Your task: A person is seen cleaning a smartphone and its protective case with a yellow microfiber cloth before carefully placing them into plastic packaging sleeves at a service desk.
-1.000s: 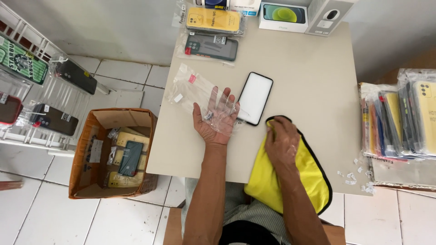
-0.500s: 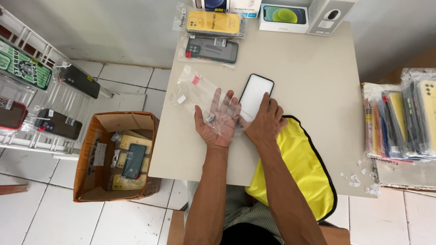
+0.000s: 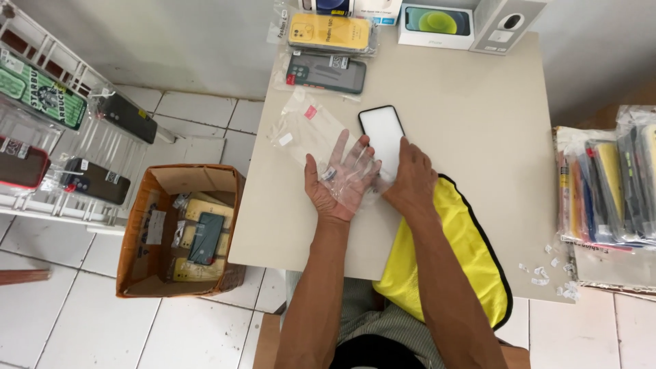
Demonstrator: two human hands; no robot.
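Film [image 3: 355, 179], clear and thin, lying across upturned palm of left hand [image 3: 339, 181], fingers spread wide, nothing pinched; film edge reaching toward phone. Phone [image 3: 383, 133], white-faced with black rim, flat on table [image 3: 471, 123], just past both hands, near table middle. Right hand [image 3: 412, 179] palm down, fingers stretched forward, fingertips touching phone's near end and film's right edge; whether anything actually gripped, cannot tell. Hands side by side, almost touching. Empty clear sleeve [image 3: 307, 130] with small pink tab flat on table, just left of phone and beyond left hand. Yellow cloth [image 3: 454, 260] with black trim under right forearm, draped over near table edge onto lap. At far table edge: yellow case [image 3: 330, 31] in wrapper, dark grey case [image 3: 326, 72] in wrapper just nearer, white box [image 3: 437, 24] with green picture, grey box [image 3: 506, 24]. Small white scraps [image 3: 547, 270] near right table corner. Stack of packaged cases [image 3: 608, 184] to right, off table. On tiled floor to left, cardboard box [image 3: 140, 225] holding more cases; beyond it, white wire rack [image 3: 55, 137] hung with packaged cases.
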